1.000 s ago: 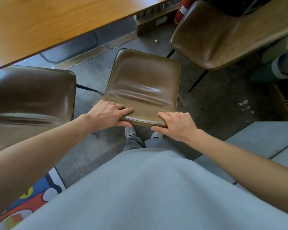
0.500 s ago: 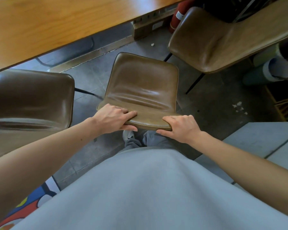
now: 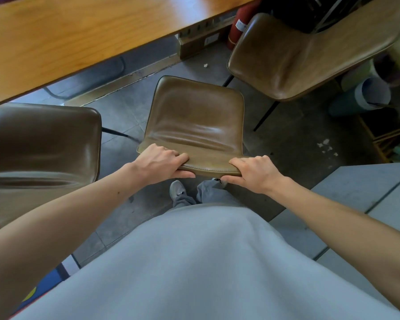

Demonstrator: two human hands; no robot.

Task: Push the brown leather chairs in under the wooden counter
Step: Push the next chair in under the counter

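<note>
Grey floor tiles (image 3: 298, 144) lie beneath three brown leather chairs. Left hand (image 3: 162, 161) and right hand (image 3: 254, 173) each clasp the near top edge of the middle chair (image 3: 194, 116), which stands clear of the wooden table (image 3: 79, 35). Left chair (image 3: 39, 139) and right chair (image 3: 298, 61) flank it.

Single head cam, wide-angle, pitched steeply down and forward.
Close range, from above and just behind the middle chair (image 3: 195, 116), which sits just above centre. Shirt (image 3: 194, 262) fills 6 o'clock, left forearm (image 3: 56, 218) enters from 8, right forearm (image 3: 333, 215) from 4, counter (image 3: 79, 38) spans 10 to 12.
</note>
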